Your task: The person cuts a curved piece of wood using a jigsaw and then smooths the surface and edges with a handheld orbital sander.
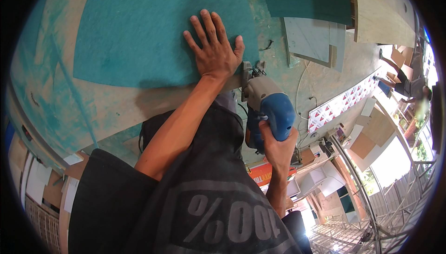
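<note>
Spread left hand [215, 53] maybe steadies the green board [139, 31] near its right edge; right hand [279, 148] holds a saw [277, 113] (blade hidden).

The black shirt [200, 161] on the person's torso carries large grey characters [241, 224] across its chest, set inside a rounded grey outline; they stand upside down in the view. Pale block lettering runs along an orange-red panel [257, 170] — partly hidden behind the person's right forearm [278, 186]. Farther right, a long white strip [344, 103] bears small red marks repeated in rows — any wording among them is too small to read.
</note>
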A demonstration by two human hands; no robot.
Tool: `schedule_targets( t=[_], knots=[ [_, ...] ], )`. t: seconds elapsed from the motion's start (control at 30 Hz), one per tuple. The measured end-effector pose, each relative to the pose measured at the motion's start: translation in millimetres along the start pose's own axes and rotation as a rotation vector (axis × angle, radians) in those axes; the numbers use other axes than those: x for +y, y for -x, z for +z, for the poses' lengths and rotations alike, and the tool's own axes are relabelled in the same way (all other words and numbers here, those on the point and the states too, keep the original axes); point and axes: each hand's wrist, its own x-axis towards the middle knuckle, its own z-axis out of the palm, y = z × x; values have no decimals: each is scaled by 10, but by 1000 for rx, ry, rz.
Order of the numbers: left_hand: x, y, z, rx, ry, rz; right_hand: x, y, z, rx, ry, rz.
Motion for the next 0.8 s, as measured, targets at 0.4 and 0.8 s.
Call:
schedule_targets(
  t=[0.4, 0.8],
  knots=[
    [29, -33, -71, -73, -29, 12, -78, -88, -42, -28, 71, -56],
    [11, -37, -109, -95, -62, 21, -167, -130, -31, -45, 40, -34]
  ],
)
